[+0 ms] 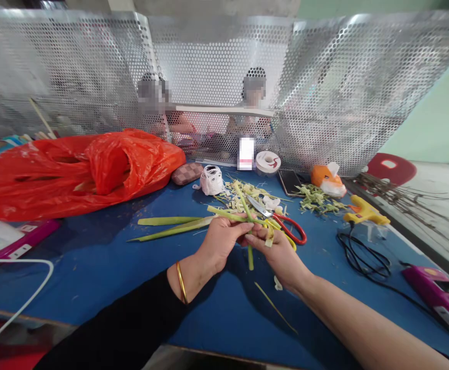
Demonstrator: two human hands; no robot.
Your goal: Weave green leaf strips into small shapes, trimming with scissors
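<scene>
Crossed green leaf strips (241,199) are pinched between my two hands over the middle of the blue table (112,272). My left hand (221,240), with a gold bangle at its wrist, has thumb and fingers closed on the strips near their crossing. My right hand (277,251) grips them from the other side, its fingertips touching those of my left hand. A folded yellowish piece (269,236) shows at my right fingers. Just beyond lie red-handled scissors (294,230), partly open. Two long green leaves (170,221) rest left of my hands.
Leaf scraps (236,193), white string (211,181), a ribbon spool (268,163) and a phone (290,182) lie beyond my hands. At the left is a red plastic bag (93,169). A yellow glue gun (367,211) with black cable stands right. People sit behind a perforated metal screen (217,56).
</scene>
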